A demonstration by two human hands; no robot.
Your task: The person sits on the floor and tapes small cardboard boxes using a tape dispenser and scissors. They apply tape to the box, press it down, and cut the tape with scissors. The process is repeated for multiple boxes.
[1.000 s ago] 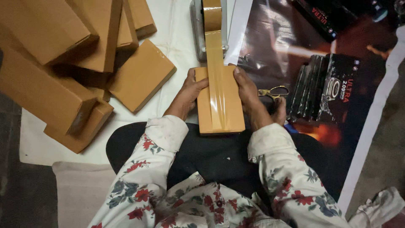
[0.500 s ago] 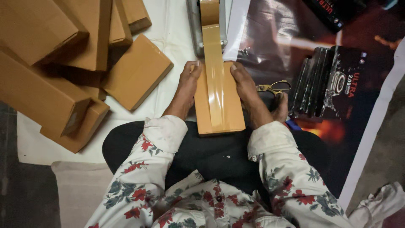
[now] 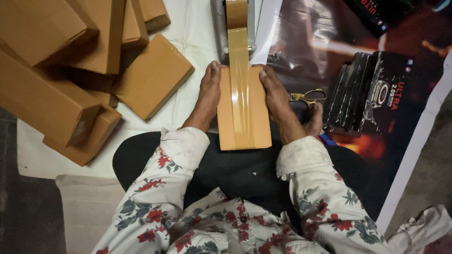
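The flat brown box (image 3: 245, 110) is gripped by both hands' fingers (image 3: 214, 70), tape dispenser (image 3: 235, 19) ahead, scissors (image 3: 308, 97) right.

Left hand (image 3: 208, 91) and right hand (image 3: 275, 94) press a taped flat box (image 3: 244, 110).
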